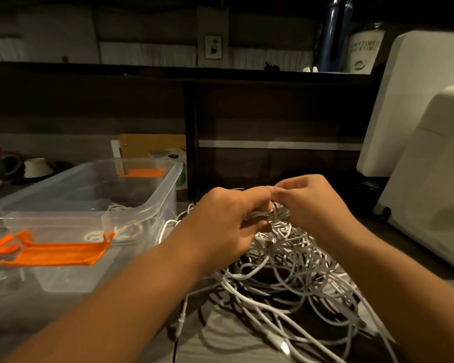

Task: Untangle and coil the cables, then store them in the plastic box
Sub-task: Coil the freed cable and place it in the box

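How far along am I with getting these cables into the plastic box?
Barely started. Done: some coiled white cable lies in the plastic box. In hand: left hand grips a cable bundle while right hand pinches it. Left: the large tangled pile.

Cable tangle (286, 273) runs off bottom edge; plastic box (168, 195) cropped at left.

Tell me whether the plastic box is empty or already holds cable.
Not empty. Some white coiled cable lies inside the plastic box, visible through its clear wall. No lid is on it.
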Demonstrator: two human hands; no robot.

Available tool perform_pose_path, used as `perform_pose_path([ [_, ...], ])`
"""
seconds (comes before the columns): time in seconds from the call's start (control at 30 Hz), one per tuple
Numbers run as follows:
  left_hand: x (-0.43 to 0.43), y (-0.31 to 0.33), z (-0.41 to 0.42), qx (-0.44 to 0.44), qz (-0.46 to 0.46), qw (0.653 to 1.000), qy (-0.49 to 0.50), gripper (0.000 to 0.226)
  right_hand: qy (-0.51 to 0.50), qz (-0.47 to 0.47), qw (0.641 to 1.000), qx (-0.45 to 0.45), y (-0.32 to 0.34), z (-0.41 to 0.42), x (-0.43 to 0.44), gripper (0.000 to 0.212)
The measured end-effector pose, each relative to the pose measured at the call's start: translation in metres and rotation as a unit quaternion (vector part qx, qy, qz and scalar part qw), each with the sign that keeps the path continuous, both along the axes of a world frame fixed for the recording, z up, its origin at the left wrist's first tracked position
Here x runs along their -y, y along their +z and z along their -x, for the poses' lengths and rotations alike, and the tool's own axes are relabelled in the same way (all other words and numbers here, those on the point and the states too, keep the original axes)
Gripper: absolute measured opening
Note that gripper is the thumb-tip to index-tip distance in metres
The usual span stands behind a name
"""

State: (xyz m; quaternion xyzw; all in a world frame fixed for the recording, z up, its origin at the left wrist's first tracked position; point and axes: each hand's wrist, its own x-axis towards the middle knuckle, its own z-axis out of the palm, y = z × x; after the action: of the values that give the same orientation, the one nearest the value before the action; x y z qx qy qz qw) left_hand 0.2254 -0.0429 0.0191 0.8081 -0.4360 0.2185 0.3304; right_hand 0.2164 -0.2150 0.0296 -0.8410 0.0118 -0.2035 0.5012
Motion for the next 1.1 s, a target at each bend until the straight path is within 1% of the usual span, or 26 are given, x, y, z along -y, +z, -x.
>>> perform_pose_path([
  [0.03, -0.001, 0.0, -0.001, 0.008, 0.001, 1.0, -0.003, 0.046, 0.003, 0.0, 1.0, 0.003, 0.0, 0.0, 0.0, 0.018],
  [0.1, -0.004, 0.002, -0.003, 0.001, 0.009, 1.0, -0.011, 0.04, 0.013, -0.004, 1.0, 0.016, 0.0, 0.002, 0.0, 0.015],
  [0.13, -0.006, 0.003, -0.003, -0.008, 0.013, 1.0, -0.011, 0.043, 0.018, -0.006, 1.0, 0.025, 0.001, 0.003, 0.0, 0.013],
  [0.2, -0.008, 0.004, -0.003, -0.046, 0.028, 0.998, -0.019, 0.042, 0.025, -0.011, 0.999, 0.038, 0.005, 0.005, 0.001, 0.011],
  [0.27, -0.008, 0.004, -0.002, -0.105, 0.059, 0.992, -0.043, 0.03, 0.037, -0.042, 0.998, 0.022, 0.01, 0.007, 0.005, 0.007],
  [0.37, -0.009, 0.009, -0.001, -0.199, 0.152, 0.963, -0.098, 0.013, 0.057, -0.144, 0.987, -0.052, 0.008, 0.003, 0.007, 0.012],
  [0.4, -0.01, 0.01, -0.002, -0.219, 0.193, 0.95, -0.108, 0.012, 0.055, -0.159, 0.983, -0.07, 0.006, 0.001, 0.006, 0.014],
  [0.47, -0.01, 0.012, -0.004, -0.246, 0.27, 0.924, -0.115, 0.013, 0.051, -0.152, 0.983, -0.085, 0.002, -0.002, 0.005, 0.017],
  [0.6, -0.005, 0.007, -0.007, -0.273, 0.369, 0.885, -0.081, 0.005, 0.07, -0.063, 0.994, -0.058, 0.003, 0.008, -0.005, 0.023],
  [0.7, 0.0, 0.003, -0.01, -0.258, 0.384, 0.886, -0.03, 0.003, 0.075, 0.043, 0.996, -0.038, 0.001, 0.013, -0.013, 0.032],
  [0.8, 0.0, -0.002, -0.017, -0.234, 0.356, 0.904, 0.033, 0.002, 0.055, 0.155, 0.986, -0.015, 0.0, 0.013, -0.016, 0.036],
  [0.87, -0.001, -0.007, -0.022, -0.203, 0.312, 0.925, 0.079, 0.007, 0.053, 0.198, 0.979, 0.003, 0.0, 0.013, -0.014, 0.033],
  [0.93, -0.003, -0.01, -0.025, -0.19, 0.285, 0.934, 0.102, 0.011, 0.069, 0.239, 0.969, 0.009, 0.001, 0.014, -0.014, 0.028],
  [0.97, -0.004, -0.011, -0.025, -0.184, 0.274, 0.937, 0.112, 0.012, 0.075, 0.278, 0.958, 0.016, 0.001, 0.014, -0.013, 0.027],
  [1.03, -0.005, -0.013, -0.027, -0.169, 0.239, 0.948, 0.128, 0.013, 0.062, 0.358, 0.93, 0.057, -0.001, 0.011, -0.012, 0.026],
  [1.1, -0.005, -0.013, -0.026, -0.155, 0.201, 0.958, 0.132, 0.012, 0.043, 0.391, 0.912, 0.113, 0.0, 0.009, -0.009, 0.024],
])
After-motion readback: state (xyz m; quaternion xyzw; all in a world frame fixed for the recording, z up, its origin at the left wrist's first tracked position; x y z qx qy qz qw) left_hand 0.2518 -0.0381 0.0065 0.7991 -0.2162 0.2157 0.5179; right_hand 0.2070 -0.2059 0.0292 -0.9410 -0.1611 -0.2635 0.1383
